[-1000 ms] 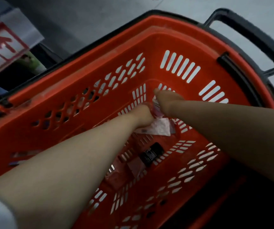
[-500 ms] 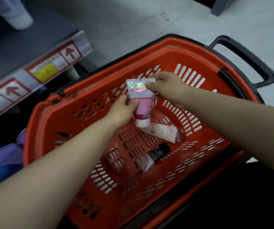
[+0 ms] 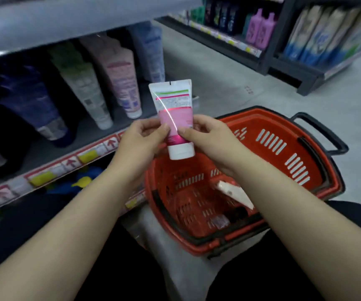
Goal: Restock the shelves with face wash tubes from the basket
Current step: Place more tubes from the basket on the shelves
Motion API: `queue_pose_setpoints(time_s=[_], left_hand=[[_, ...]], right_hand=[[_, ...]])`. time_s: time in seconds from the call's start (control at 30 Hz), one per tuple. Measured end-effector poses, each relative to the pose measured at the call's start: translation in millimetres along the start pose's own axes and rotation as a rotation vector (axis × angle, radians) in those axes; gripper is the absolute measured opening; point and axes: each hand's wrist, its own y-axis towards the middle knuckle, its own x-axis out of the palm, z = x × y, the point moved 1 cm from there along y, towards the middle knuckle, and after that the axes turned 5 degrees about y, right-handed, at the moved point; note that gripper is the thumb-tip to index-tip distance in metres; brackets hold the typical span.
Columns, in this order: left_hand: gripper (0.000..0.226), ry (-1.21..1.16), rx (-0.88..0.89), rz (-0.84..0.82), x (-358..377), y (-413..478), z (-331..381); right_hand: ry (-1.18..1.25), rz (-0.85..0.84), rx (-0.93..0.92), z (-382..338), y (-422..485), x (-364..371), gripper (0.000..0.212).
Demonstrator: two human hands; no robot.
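A: Where is the tube sitting right now?

B: The pink face wash tube (image 3: pixel 174 118) is being held upright between both hands, white cap down and crimped end up. It is hovering above the near-left rim of the red basket (image 3: pixel 273 127), just in front of the shelf (image 3: pixel 45 148) edge.

A: And what are the hands doing?

B: The left hand (image 3: pixel 140 140) is pinching the tube's left edge between thumb and fingers. The right hand (image 3: pixel 207 137) is pinching the right side low down, near the cap. Neither is spread.

A: So how should the placing go?

B: I'd say the person is checking the label first. The tube is already standing cap-down, the way the shelf stock is standing, so keeping it that way is sensible. Carrying it left to the pale pink shelf tube (image 3: pixel 123 83) looks the likeliest match, though the shelf is blurring too much for me to read labels. It should go down on its cap, leaning back like its neighbours, without knocking the white-and-green tube (image 3: pixel 84 88) beside that row.

A: Is anything waiting in the basket?

B: A pale tube (image 3: pixel 234 193) is lying on the basket floor, just under the right forearm.
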Motion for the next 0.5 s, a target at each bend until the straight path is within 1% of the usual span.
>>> queue_pose_setpoints(time_s=[0.07, 0.17, 0.23, 0.3, 0.4, 0.5], left_hand=[[0.015, -0.003, 0.075, 0.024, -23, -16, 23], [0.035, 0.045, 0.195, 0.019, -50, -38, 55], [0.049, 0.065, 0.257, 0.016, -67, -49, 75], [0.056, 0.124, 0.332, 0.029, -88, -56, 94], [0.058, 0.185, 0.401, 0.052, -116, -59, 121], [0.061, 0.205, 0.432, 0.114, -138, -56, 145]], right_hand=[[-0.017, -0.028, -0.061, -24, -3, 27, 0.020], [-0.043, -0.045, -0.148, -57, -3, 65, 0.013], [-0.078, -0.071, -0.210, -75, -3, 88, 0.015], [-0.132, -0.118, -0.271, -94, -3, 112, 0.024], [-0.221, -0.141, -0.347, -122, 5, 143, 0.042], [-0.308, -0.146, -0.437, -149, 16, 170, 0.048]])
